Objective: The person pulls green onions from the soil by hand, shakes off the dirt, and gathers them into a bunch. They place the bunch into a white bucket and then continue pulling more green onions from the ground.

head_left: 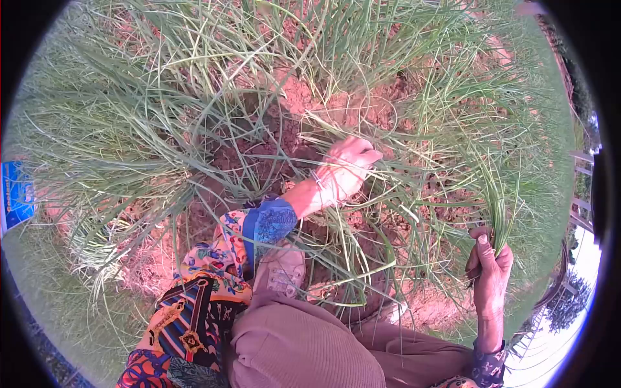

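Left hand (pixel 346 169) reaches into chive clump (pixel 388 161), fingers curled around blades near red soil (pixel 297 97) | right hand (pixel 490 271) clenched on cut bunch (pixel 499 200), held upright | grip your blades low, close to the base, keep bunch aligned.

The person wore a long-sleeved top of busy, many-coloured patterned fabric (pixel 207 284), with orange, yellow, dark blue and red motifs, and a plain blue band at the cuff (pixel 270 223) of the left sleeve. A thin metal bangle (pixel 317 180) circled the left wrist. The right sleeve's dark patterned cuff (pixel 486 367) showed at the lower edge. Loose beige ribbed trousers (pixel 304 346) covered the legs, above a pale worn shoe (pixel 281 270).
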### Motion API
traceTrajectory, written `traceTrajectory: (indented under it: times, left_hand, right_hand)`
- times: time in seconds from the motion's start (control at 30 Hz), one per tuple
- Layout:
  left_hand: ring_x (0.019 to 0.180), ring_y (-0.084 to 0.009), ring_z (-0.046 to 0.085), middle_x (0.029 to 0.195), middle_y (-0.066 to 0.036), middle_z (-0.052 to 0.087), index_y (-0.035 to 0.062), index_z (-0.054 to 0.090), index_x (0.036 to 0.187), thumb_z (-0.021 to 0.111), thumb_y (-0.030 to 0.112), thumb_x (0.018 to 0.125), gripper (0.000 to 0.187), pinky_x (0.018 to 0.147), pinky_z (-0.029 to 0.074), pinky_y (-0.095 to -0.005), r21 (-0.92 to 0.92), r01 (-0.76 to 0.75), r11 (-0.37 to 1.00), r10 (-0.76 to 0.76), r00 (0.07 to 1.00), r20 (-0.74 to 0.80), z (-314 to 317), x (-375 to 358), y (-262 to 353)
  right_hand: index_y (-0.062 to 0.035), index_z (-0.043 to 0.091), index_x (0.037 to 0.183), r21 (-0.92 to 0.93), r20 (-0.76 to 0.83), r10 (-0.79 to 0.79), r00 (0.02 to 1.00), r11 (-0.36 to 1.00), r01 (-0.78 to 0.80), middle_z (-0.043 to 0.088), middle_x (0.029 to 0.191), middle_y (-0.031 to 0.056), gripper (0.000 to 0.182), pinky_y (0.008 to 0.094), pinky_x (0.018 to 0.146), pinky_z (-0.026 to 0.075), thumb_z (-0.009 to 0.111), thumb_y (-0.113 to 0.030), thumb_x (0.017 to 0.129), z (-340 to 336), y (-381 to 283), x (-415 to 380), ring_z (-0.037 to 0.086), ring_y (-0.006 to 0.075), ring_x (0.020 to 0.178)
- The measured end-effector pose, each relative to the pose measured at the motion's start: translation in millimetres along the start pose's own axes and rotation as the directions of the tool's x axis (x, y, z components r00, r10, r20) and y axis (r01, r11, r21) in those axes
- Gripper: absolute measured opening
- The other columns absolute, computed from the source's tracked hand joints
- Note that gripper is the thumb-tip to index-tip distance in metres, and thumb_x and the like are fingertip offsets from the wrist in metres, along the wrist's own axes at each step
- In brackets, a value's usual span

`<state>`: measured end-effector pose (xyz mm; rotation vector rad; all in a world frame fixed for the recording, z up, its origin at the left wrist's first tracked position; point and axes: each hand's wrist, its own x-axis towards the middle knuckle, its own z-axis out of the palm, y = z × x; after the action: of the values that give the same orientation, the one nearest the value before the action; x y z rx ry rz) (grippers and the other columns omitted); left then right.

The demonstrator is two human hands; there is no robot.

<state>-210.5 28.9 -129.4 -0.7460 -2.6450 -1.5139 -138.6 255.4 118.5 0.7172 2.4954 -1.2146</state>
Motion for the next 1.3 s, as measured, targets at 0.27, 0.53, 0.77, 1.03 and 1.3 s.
traceTrajectory:
  times: [0.27, 0.53, 0.77, 1.03, 1.3]
  left_hand:
    - [0.106, -0.0331, 0.051, 0.109, -0.017, 0.055, 0.0001, 0.052, 0.112, 0.049, -0.006, 0.066, 0.047, 0.096, 0.039, -0.0407, 0.105, 0.309, 0.945, -0.211, 0.823, -0.527, -68.4, -26.4, 5.1]
    - [0.098, -0.0287, 0.062, 0.104, -0.021, 0.062, -0.006, 0.056, 0.113, 0.053, 0.006, 0.079, 0.035, 0.083, 0.049, -0.0368, -0.416, 0.673, 0.612, -0.785, 0.581, -0.215, -82.0, -49.8, -51.5]
    - [0.085, -0.0402, 0.059, 0.091, -0.024, 0.06, -0.0005, 0.063, 0.088, 0.064, 0.01, 0.075, 0.017, 0.077, 0.048, -0.0457, 0.204, 0.635, 0.745, -0.496, 0.733, -0.466, -51.2, -21.8, -103.9]
    - [0.079, -0.0345, 0.061, 0.081, -0.021, 0.061, -0.003, 0.062, 0.085, 0.064, 0.006, 0.077, 0.012, 0.073, 0.047, -0.041, 0.056, 0.516, 0.855, -0.44, 0.778, -0.448, -59.8, -20.1, -102.2]
    - [0.089, -0.0416, 0.055, 0.094, -0.024, 0.058, -0.0007, 0.062, 0.088, 0.061, 0.012, 0.077, 0.017, 0.078, 0.045, -0.0483, 0.327, 0.42, 0.847, -0.391, 0.908, -0.152, -42.5, 7.2, -108.5]
  right_hand:
    - [-0.0089, 0.063, 0.094, -0.02, -0.021, 0.014, 1.0, 1.0, -0.014, 0.044, 0.052, -0.0043, 0.016, 0.0199, 0.041, 0.027, 0.056, -0.024, 0.093, -3.1, 4.3, 0.8, 0.037, 0.0036, 0.044]
    - [-0.0085, 0.063, 0.094, -0.009, -0.025, 0.009, 1.0, 1.0, -0.009, 0.043, 0.052, -0.0043, 0.016, 0.0199, 0.04, 0.027, 0.056, -0.023, 0.093, -1.5, 1.6, 3.1, 0.037, 0.0036, 0.044]
    - [-0.0085, 0.063, 0.095, -0.008, -0.017, -0.003, 1.0, 1.0, 0.003, 0.043, 0.052, -0.0043, 0.016, 0.0195, 0.04, 0.027, 0.057, -0.023, 0.092, -2.6, -0.8, 1.2, 0.038, 0.0036, 0.044]
    - [-0.0086, 0.063, 0.096, -0.018, -0.045, 0.027, 0.999, 0.999, -0.028, 0.044, 0.054, -0.0041, 0.016, 0.019, 0.041, 0.028, 0.056, -0.023, 0.093, -6.1, 3.2, 1.2, 0.039, 0.0035, 0.046]
    - [-0.0082, 0.063, 0.096, -0.008, -0.054, 0.026, 0.998, 1.0, -0.026, 0.044, 0.053, -0.0043, 0.017, 0.019, 0.04, 0.028, 0.056, -0.023, 0.093, -11.5, 8.0, -3.3, 0.039, 0.0034, 0.045]
